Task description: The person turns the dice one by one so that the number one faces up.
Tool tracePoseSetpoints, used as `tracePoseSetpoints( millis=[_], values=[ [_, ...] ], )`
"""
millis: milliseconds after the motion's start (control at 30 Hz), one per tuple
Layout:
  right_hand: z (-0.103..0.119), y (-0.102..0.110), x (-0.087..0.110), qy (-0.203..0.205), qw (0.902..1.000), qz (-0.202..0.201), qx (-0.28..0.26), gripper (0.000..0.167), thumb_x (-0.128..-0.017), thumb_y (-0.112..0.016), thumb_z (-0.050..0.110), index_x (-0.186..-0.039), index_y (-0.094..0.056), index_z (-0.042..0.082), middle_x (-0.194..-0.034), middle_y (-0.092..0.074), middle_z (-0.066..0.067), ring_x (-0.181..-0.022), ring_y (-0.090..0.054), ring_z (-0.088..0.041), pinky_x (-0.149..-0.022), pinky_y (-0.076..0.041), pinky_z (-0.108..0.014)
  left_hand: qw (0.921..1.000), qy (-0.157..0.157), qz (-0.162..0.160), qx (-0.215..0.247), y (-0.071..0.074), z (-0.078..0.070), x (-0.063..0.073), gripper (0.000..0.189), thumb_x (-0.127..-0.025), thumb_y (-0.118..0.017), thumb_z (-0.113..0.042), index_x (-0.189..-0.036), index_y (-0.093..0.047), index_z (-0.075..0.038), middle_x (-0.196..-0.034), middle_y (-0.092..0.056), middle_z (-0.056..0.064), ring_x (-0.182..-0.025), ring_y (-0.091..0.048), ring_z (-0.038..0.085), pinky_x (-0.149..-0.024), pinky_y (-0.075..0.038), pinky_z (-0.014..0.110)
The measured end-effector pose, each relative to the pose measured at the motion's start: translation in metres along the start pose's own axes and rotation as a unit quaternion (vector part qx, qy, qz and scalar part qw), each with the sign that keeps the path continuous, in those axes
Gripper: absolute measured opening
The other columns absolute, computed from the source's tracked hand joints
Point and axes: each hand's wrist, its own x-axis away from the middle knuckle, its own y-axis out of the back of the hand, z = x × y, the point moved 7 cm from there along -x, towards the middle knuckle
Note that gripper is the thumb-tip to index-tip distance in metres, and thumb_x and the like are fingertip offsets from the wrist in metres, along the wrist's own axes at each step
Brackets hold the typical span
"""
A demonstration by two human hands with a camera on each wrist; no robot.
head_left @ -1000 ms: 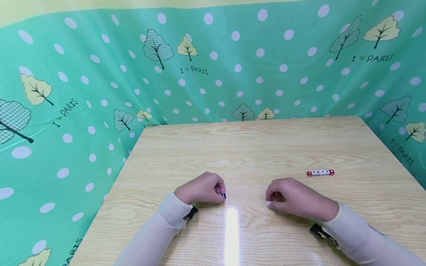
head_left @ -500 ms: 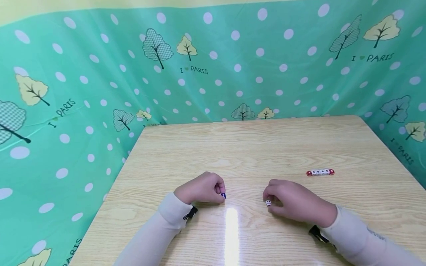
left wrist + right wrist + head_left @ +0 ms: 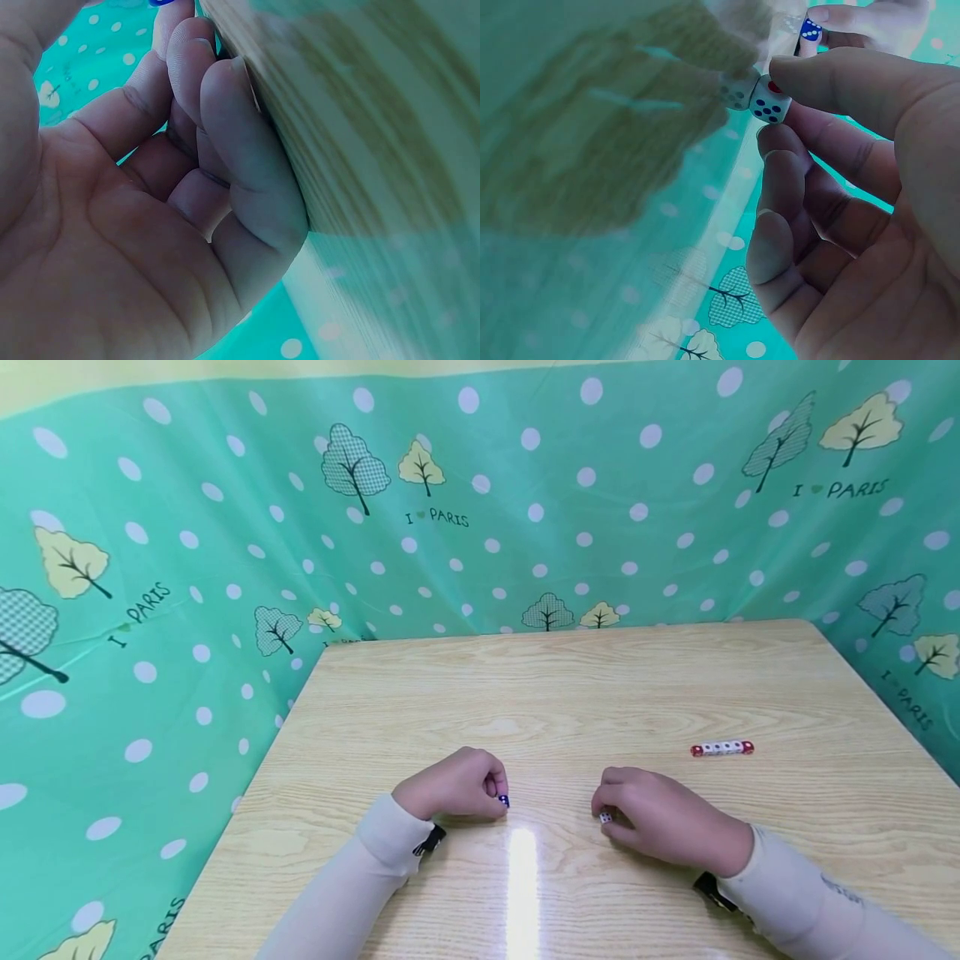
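In the head view my left hand (image 3: pixel 461 783) pinches a small blue die (image 3: pixel 504 801) with white dots at the table surface. Only a sliver of that blue die (image 3: pixel 159 2) shows at the top of the left wrist view. My right hand (image 3: pixel 663 817) is around a white die (image 3: pixel 606 817), between thumb and index finger. Seen from the right wrist, the white die (image 3: pixel 769 101) sits on the table, its near face dotted blue and another face showing a red dot under the thumb. The index fingertip is partly hidden. A gap of bare table separates the two hands.
A short row of dice (image 3: pixel 722 748), white with a red one at each end, lies beyond the right hand. The wood-grain table (image 3: pixel 570 685) is bordered by a green dotted cloth (image 3: pixel 450 460) at the back and sides. Light glares near the front.
The right hand has shifted slightly left and its fingers have re-set around the white die, whose dotted face now shows more plainly. The left hand and blue die have stayed in place.
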Motion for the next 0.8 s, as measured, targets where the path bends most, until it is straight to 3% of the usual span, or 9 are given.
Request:
tracePoseSetpoints(
  millis=[433,800],
  values=[
    [-0.006,0.006,0.001,-0.017,0.9991,0.006,-0.038,0.016,-0.087,-0.081,0.019,-0.092,-0.072,0.031,-0.089,-0.063,0.022,-0.080,-0.058,0.001,-0.074,-0.053,-0.025,1.0000,0.003,0.000,-0.002,0.000,-0.001,0.002,0.013,-0.080,-0.079,-0.013,-0.079,-0.070,-0.022,-0.073,-0.063,-0.009,-0.067,-0.054,0.004,-0.065,-0.048,0.022],
    [-0.012,0.005,0.000,-0.022,0.9955,0.026,-0.088,0.019,-0.088,-0.080,0.014,-0.090,-0.071,0.030,-0.086,-0.065,0.021,-0.079,-0.058,0.003,-0.072,-0.053,-0.024,1.0000,0.002,0.001,-0.003,0.001,0.000,0.000,0.012,-0.080,-0.080,-0.015,-0.079,-0.070,-0.022,-0.073,-0.064,-0.010,-0.068,-0.055,0.004,-0.066,-0.049,0.022]
  ],
)
